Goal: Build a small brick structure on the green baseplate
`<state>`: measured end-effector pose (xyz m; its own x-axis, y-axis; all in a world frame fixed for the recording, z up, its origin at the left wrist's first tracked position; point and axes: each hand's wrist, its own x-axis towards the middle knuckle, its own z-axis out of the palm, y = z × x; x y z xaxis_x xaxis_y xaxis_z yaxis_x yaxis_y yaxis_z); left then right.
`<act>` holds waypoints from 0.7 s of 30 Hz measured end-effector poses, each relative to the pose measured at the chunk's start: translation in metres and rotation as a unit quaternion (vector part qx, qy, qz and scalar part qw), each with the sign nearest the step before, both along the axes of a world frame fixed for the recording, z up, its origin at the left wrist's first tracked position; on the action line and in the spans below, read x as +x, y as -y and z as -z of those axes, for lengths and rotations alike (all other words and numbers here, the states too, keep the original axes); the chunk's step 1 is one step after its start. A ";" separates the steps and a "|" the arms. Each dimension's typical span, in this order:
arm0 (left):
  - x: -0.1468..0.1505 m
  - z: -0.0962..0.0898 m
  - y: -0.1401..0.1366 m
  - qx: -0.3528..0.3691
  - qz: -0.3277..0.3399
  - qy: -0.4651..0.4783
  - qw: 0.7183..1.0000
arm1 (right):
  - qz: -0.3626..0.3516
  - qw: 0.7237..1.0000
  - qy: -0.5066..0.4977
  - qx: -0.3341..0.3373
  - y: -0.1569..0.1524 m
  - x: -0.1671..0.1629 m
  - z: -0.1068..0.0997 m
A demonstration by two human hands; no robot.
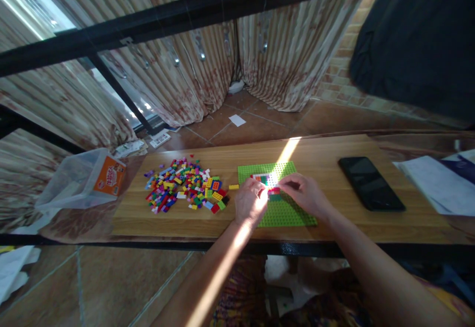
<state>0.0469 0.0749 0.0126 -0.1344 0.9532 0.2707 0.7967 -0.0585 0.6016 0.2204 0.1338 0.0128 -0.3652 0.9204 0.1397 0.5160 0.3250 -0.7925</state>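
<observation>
A green studded baseplate lies on the wooden board, with a small build of coloured bricks near its upper middle. Over the left side of that build is my left hand, its fingers curled together at the bricks. From the right, my right hand reaches in with thumb and forefinger pinched at the build's right edge. A red brick piece shows between the two hands. Whatever sits inside either pinch is too small and too covered to make out. A single yellow brick lies just left of the baseplate.
Loose bricks in many colours are heaped on the left of the wooden board. Beyond its left end stands a clear plastic box with an orange label. On the right lie a black phone and white papers.
</observation>
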 end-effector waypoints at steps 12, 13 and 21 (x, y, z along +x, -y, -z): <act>-0.004 0.010 -0.003 0.050 0.034 0.020 0.998 | 0.011 0.999 -0.012 -0.031 -0.002 -0.003 -0.002; -0.004 0.010 -0.003 0.052 0.036 0.023 0.998 | 0.010 0.999 -0.011 -0.030 -0.002 -0.003 -0.002; -0.004 0.002 -0.006 0.039 0.035 0.038 0.998 | 0.008 1.000 0.008 -0.016 -0.002 -0.004 -0.001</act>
<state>0.0433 0.0807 0.0108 -0.0908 0.9377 0.3354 0.7410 -0.1614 0.6518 0.2159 0.1357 0.0143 -0.3527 0.9300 0.1040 0.5329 0.2910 -0.7946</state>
